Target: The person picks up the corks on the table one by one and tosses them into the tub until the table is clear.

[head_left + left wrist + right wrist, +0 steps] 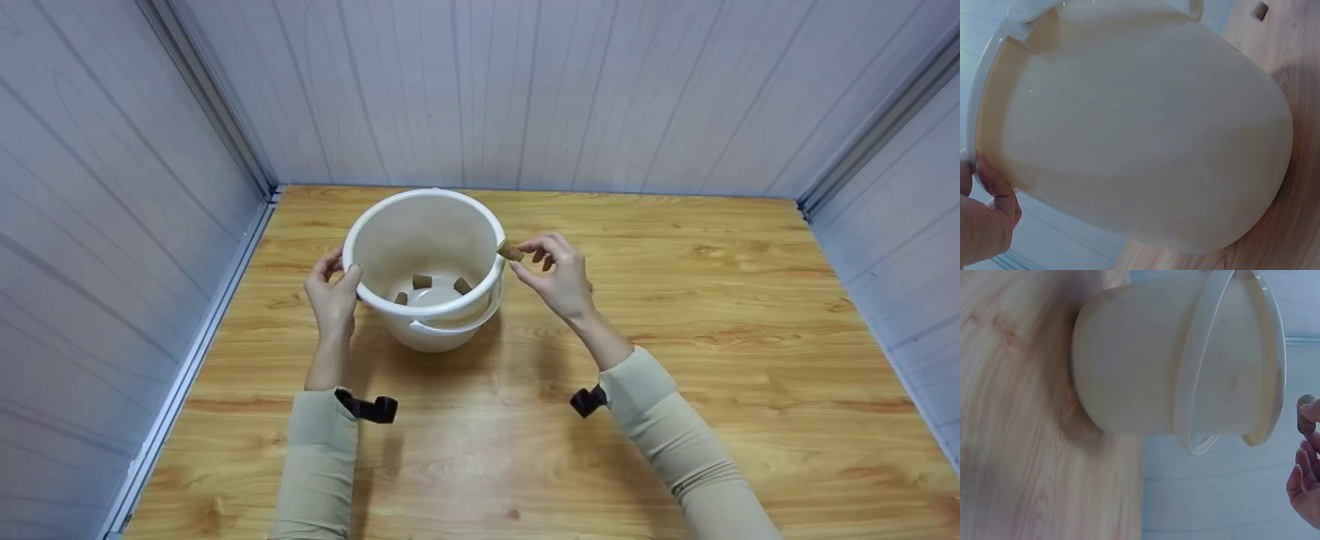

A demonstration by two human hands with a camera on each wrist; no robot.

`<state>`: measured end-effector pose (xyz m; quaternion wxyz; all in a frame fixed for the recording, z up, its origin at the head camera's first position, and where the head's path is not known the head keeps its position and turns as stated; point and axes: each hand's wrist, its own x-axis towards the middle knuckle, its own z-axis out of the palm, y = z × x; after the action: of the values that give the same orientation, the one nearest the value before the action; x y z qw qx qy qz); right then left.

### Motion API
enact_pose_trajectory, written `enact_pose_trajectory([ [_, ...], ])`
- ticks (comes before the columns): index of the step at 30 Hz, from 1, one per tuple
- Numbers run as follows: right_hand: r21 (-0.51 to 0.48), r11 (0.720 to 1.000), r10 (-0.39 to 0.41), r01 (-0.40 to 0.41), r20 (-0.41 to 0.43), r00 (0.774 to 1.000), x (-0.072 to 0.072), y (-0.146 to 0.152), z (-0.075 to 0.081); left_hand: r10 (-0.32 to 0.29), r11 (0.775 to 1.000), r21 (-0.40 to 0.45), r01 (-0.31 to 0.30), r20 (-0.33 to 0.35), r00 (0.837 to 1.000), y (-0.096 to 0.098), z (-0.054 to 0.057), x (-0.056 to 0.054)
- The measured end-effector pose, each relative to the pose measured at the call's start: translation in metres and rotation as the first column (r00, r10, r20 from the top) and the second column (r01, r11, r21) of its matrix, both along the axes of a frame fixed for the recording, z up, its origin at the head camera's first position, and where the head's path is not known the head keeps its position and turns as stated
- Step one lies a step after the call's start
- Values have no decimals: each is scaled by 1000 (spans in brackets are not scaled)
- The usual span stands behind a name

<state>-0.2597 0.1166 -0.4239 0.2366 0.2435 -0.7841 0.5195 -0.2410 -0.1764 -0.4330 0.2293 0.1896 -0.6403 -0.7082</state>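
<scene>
A white plastic bucket (424,336) stands upright on the wooden table, with its handle (469,322) hanging down at the front. My left hand (334,296) grips its rim on the left, thumb on top and fingers outside. Between thumb and fingertips my right hand (559,281) pinches a brown cork (511,251) right at the bucket's right rim. In the right wrist view this cork (1305,416) shows above rim height. Inside, on the bucket's bottom, lie a cork (422,281) at the middle, another cork (462,286) at the right and a partly hidden cork (401,298) at the left.
Another cork (1259,11) rests on the table beyond the bucket in the left wrist view. The wood-grain table (712,300) meets a pale back wall (495,97), with panels (82,247) along the left and right sides.
</scene>
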Motion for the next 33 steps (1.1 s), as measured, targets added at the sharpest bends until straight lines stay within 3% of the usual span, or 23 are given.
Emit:
enact_pose_trajectory([
  [22,93,992,87,-84,-27,996,-7,-40,21,16,1000,-3,-16,-19,1000,0,-1,-1],
  [33,127,983,127,-130,29,991,-11,-51,27,3,1000,25,-3,-31,1000,1,-1,0],
])
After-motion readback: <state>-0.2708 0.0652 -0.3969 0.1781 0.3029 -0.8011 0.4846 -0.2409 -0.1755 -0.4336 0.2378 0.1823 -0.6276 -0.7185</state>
